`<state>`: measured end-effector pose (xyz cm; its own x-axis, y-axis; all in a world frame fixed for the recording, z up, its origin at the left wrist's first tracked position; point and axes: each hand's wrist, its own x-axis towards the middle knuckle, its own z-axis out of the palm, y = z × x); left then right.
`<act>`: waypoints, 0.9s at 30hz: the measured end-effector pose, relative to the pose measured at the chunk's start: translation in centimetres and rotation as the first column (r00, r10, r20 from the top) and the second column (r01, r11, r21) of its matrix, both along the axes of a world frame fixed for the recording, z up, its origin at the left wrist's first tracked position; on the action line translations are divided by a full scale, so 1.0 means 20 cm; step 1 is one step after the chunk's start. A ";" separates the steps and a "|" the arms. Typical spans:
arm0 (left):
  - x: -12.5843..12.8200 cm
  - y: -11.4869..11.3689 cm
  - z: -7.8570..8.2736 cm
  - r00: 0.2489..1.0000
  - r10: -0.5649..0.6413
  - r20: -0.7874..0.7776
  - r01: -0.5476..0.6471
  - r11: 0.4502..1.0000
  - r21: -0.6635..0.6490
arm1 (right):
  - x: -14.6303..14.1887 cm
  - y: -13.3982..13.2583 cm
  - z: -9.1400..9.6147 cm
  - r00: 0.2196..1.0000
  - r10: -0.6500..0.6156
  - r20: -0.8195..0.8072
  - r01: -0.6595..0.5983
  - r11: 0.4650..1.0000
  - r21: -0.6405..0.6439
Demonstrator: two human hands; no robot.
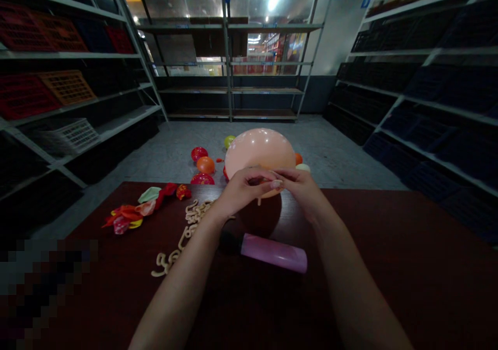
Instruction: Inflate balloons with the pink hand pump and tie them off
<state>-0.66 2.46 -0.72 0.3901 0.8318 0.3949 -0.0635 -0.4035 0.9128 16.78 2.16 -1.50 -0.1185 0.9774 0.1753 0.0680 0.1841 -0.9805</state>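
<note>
Both hands meet above the dark red table (389, 267) at the neck of an inflated peach balloon (260, 150). My left hand (241, 189) pinches the balloon's neck with curled fingers. My right hand (298, 186) is closed on the same neck from the other side, fingertips touching the left hand's. The neck's tip hangs just below the fingers. A pink hand pump (272, 252) lies on the table under my forearms. A heap of flat, uninflated balloons (140, 210) lies to the left, and a string of beige plastic clips (187, 231) runs beside it.
Several inflated balloons, red (199, 153), orange (205, 164) and yellow-green (229, 141), lie on the grey floor beyond the table. Metal shelving lines both sides and the back wall, with red and orange crates (66, 85) on the left shelves. A pixelated patch covers the lower left.
</note>
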 end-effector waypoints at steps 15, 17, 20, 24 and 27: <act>0.04 0.00 0.01 0.983 0.135 0.124 -0.111 0.977 -0.181 | -0.13 -0.01 -0.05 0.993 0.081 -0.083 -0.079 0.997 0.027; 0.05 0.00 0.01 0.969 0.187 0.164 -0.151 0.966 -0.208 | -0.13 -0.02 -0.02 0.992 0.104 -0.065 -0.102 0.995 0.022; 0.06 0.00 0.00 0.940 0.266 0.215 -0.212 0.946 -0.245 | -0.13 -0.04 0.01 0.991 0.112 -0.072 -0.110 0.993 0.032; 0.06 0.01 -0.02 0.910 0.364 0.198 -0.324 0.923 -0.206 | -0.15 -0.05 0.00 0.989 0.075 -0.130 -0.069 0.997 0.045; 0.05 0.03 -0.04 0.892 0.403 0.203 -0.365 0.909 -0.200 | -0.17 -0.05 -0.01 0.985 0.054 -0.163 -0.045 0.997 0.058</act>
